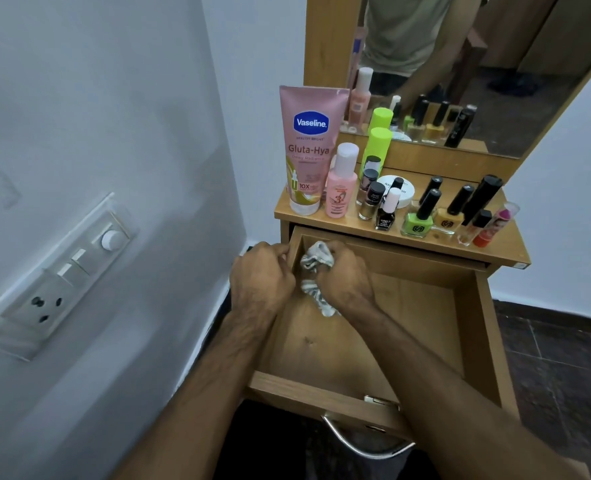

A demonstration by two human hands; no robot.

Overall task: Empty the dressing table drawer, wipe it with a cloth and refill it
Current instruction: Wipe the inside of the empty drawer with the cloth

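Note:
The wooden drawer of the dressing table is pulled out towards me, and its bare floor shows. My right hand grips a crumpled grey-and-white cloth in the drawer's far left corner. My left hand curls its fingers over the drawer's left wall, just beside the cloth. On the table top stand a pink Vaseline tube, a pink bottle, a green-capped bottle, a white jar and several nail polish bottles.
A mirror rises behind the table top and reflects a person's torso. A white wall with a switch and socket panel stands close on the left. A metal handle juts from the drawer front. Dark tiled floor lies to the right.

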